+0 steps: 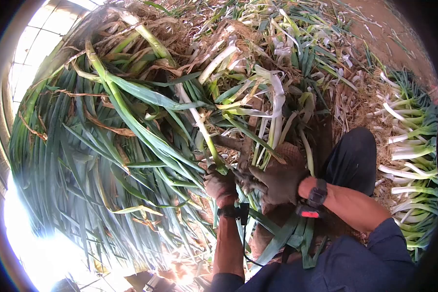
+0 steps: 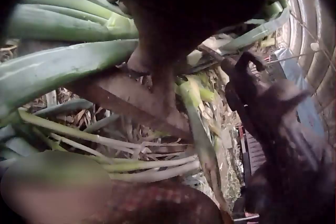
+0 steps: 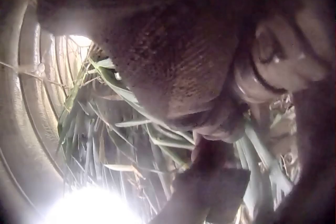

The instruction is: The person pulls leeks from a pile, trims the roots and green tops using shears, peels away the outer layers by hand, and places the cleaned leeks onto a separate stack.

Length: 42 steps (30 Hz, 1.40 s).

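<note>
My left hand (image 1: 220,184), in a brown work glove, grips a leek (image 1: 199,124) near where its pale stem meets green leaves. That stem points up and away, over the pile. Right beside it is my gloved right hand (image 1: 280,181), its fingers reaching toward the left one. I cannot tell whether the right fingers hold anything. Dark and close, the right glove (image 3: 173,71) fills much of the right wrist view. In the left wrist view, broad green leek leaves (image 2: 68,64) lie beside the shaded left hand (image 2: 184,19).
A big heap of leeks (image 1: 78,146) rises at the left. Peeled leeks (image 1: 413,151) lie in a row at the right, with leaf scraps (image 1: 297,44) behind. A brown bar (image 1: 228,142) crosses just beyond my hands. My knee (image 1: 353,155) is bent at the right.
</note>
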{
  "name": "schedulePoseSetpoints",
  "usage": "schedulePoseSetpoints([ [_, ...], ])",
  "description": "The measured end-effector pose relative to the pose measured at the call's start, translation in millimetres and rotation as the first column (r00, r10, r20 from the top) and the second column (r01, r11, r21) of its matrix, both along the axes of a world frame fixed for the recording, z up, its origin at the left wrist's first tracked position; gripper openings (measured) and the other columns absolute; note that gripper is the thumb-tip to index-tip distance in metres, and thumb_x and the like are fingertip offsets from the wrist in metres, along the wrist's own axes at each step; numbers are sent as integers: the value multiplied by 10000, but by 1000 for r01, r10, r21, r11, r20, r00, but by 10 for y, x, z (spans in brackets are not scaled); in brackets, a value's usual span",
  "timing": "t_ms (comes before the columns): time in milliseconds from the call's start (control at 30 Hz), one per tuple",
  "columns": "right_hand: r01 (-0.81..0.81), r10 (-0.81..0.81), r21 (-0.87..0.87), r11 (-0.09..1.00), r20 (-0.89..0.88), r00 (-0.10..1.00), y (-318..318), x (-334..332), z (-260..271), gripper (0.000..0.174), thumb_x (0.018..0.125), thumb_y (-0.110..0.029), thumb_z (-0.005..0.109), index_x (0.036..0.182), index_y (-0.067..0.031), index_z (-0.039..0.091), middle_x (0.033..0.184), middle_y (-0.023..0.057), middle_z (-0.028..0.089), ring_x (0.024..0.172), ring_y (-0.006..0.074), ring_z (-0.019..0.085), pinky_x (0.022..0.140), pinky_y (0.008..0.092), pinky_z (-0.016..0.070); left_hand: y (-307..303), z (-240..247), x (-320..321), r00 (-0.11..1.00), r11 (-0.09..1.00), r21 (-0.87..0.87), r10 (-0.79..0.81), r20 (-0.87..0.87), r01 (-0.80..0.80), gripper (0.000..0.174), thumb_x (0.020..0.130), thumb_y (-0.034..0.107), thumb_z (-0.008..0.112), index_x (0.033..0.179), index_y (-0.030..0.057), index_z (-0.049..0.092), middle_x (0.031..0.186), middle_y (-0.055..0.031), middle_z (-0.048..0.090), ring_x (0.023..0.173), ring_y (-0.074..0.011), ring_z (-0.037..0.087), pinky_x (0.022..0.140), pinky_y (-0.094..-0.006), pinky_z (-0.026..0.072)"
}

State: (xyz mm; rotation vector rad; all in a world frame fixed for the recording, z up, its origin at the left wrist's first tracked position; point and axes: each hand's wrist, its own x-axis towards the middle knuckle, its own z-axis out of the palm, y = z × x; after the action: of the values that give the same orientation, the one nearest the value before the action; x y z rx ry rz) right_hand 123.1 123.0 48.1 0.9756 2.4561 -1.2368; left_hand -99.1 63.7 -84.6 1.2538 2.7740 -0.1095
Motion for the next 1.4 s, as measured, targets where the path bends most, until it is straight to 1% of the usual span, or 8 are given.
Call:
schedulePoseSetpoints([
  [267,200,-158,252,947,-176,972,652,-449,-135,798,804,-320,683,1469,-12,367,935,233,682,856,413,671,762,488,540,18,529,65,933,997,79,-51,355,24,494,711,492,777,990,86,737,952,-164,732,916,-362,696,802,-465,541],
  [533,253,-184,326,911,-226,956,743,-547,-83,749,802,-327,685,1428,-5,429,908,237,676,835,409,677,736,489,552,-340,644,256,815,994,98,-16,579,-50,477,734,400,807,1025,42,688,942,-195,722,897,-383,694,783,-462,543],
  [833,271,-217,239,932,-230,949,285,-66,-241,735,809,-283,670,1438,-16,397,881,207,664,749,394,671,657,492,531,-943,413,450,709,920,146,-375,597,364,484,755,443,768,1086,100,688,919,-162,713,830,-380,690,718,-464,548],
  [1033,496,-477,156,854,-145,867,321,283,-235,931,757,-303,753,1529,-36,307,1069,248,647,1008,415,627,877,489,497,-1005,254,464,490,812,257,-534,689,524,457,827,355,736,1191,88,667,1014,-186,697,955,-376,674,819,-448,540],
  [1167,507,-495,106,855,-125,860,355,375,-194,954,764,-331,768,1530,-18,292,1081,247,643,983,411,624,857,490,497,-106,848,328,561,837,116,-454,692,535,573,824,361,745,1296,68,605,1077,-215,686,1006,-392,664,879,-453,530],
  [1300,526,-509,92,846,-159,846,404,384,-264,927,784,-338,758,1517,4,305,1037,260,641,974,410,627,850,487,500,1206,1156,-85,731,804,496,-549,406,329,475,843,253,735,1259,45,637,1101,-216,695,982,-357,686,832,-432,540],
  [1367,508,-500,55,860,-115,858,462,390,-278,918,786,-333,753,1512,10,308,1036,254,646,966,410,630,851,486,502,1974,1231,-336,748,603,733,-633,199,315,410,838,142,732,1222,18,659,1061,-182,716,938,-284,691,836,-379,533],
  [1400,475,-436,180,862,-216,874,396,382,-405,900,790,-322,743,1519,-15,313,1019,246,653,952,405,638,841,487,509,2325,1403,-359,676,557,825,-643,359,92,367,844,148,726,1173,-4,665,1028,-184,722,944,-291,692,845,-372,526],
])
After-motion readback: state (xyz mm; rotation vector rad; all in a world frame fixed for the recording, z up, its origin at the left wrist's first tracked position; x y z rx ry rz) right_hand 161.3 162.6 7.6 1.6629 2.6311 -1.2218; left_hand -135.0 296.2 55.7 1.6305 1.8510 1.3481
